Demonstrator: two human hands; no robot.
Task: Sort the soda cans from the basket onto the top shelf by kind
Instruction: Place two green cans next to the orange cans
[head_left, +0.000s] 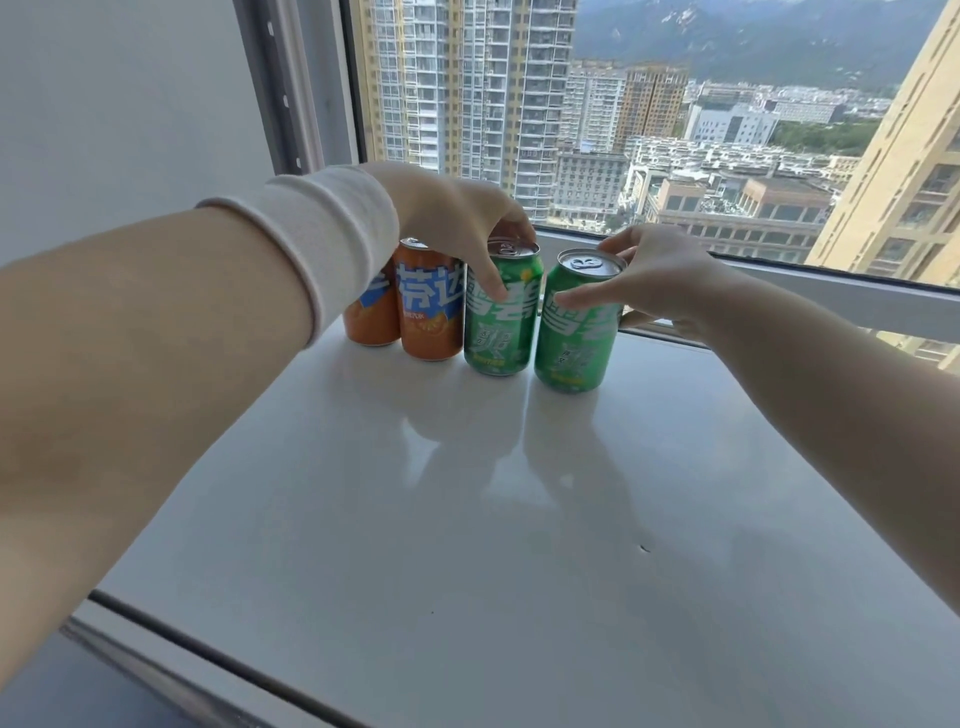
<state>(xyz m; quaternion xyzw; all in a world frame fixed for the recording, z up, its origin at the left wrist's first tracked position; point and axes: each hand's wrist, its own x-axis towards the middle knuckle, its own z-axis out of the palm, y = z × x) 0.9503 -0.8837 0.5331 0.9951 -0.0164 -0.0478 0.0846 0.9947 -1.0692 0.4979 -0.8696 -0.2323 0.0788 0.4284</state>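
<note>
**Both hands on the green pair, row nearly set**

Top shelf (519, 493), white. Landmark: first green can (501, 322), upright near the back edge, window (623, 104) right behind it.

Left of it are two orange cans. The far orange can (371, 322) is half hidden by a white sleeve (322, 234). The near orange can (430, 306) sits hard against the first green can, touching or nearly so.

The left hand (457, 213) arches over the orange pair and grips the first green can from above, fingers curled over the rim, thumb down the label.

Right of it is the second green can (576, 332), upright, just beside, with a narrow gap. The right hand (660, 275) wraps this one, thumb across the front, fingers round the back.

Basket not in view.

Step, by my read: settling the green pair next to the orange pair, kinds already grouped. To do it well:
- Keep both cans flat on the shelf and slide rather than lift.
- Close the gap toward the first green can gently so it doesn't knock the orange ones.
- Release straight up, with the left wrist clear of the orange tops.
</note>
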